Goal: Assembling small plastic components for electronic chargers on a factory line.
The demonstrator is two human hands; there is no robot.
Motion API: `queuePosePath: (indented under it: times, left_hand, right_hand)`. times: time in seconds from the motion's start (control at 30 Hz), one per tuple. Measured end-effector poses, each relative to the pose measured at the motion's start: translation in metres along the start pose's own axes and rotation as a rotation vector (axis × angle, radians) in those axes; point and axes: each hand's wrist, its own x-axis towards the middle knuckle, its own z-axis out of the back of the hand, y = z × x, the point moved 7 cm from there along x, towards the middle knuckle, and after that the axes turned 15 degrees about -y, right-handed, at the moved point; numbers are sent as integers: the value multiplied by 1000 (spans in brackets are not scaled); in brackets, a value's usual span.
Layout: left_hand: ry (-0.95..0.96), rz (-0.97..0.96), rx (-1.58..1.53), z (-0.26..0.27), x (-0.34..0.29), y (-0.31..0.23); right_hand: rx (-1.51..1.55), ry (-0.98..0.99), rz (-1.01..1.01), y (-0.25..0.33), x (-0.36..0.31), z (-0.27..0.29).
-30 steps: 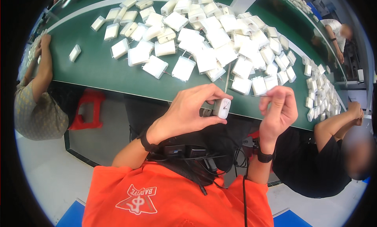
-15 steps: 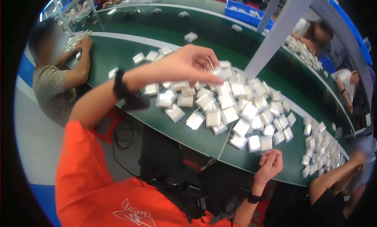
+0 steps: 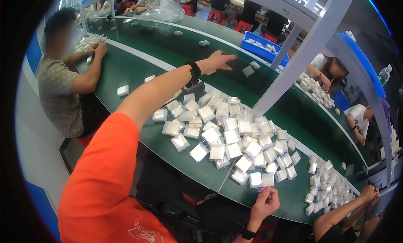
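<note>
My left hand (image 3: 218, 62) reaches over the dark green conveyor belt (image 3: 189, 33), fingers stretched out and apart. A slightly blurred white box-shaped piece (image 3: 248, 70) lies just beyond its fingertips, with a smaller white piece (image 3: 255, 65) close by. Near the table's front edge, my right hand (image 3: 265, 202) is closed in a pinch; whatever is in its fingers is too small to make out. Between my hands spreads a heap of small white box-shaped pieces (image 3: 231, 136) with translucent edges, on the green tabletop (image 3: 184, 169).
A grey metal post (image 3: 294, 54) rises beyond the heap. Across the belt stands a blue bin (image 3: 264, 47) holding white pieces. More white pieces (image 3: 329, 186) are piled on the right, near another person's hands. Another person (image 3: 63, 75) works at the left.
My left hand has moved from above the heap out over the belt, and its fingers have opened, letting go of a small white piece. My right hand stays pinched near the table edge.
</note>
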Motion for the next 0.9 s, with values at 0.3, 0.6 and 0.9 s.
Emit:
queuePosePath:
  times: [0.3, 0.6, 0.9]
  left_hand:
    - [93, -568, 1047, 50, -2, 28]
    - [95, -620, 745, 61, -30, -21]
    - [548, -323, 424, 62, -256, -118]
  right_hand:
    - [-166, -26, 246, 14, -2, -8]
    - [-183, 2, 187, 18, -5, -13]
    - [-107, -56, 93, 8, -3, 4]
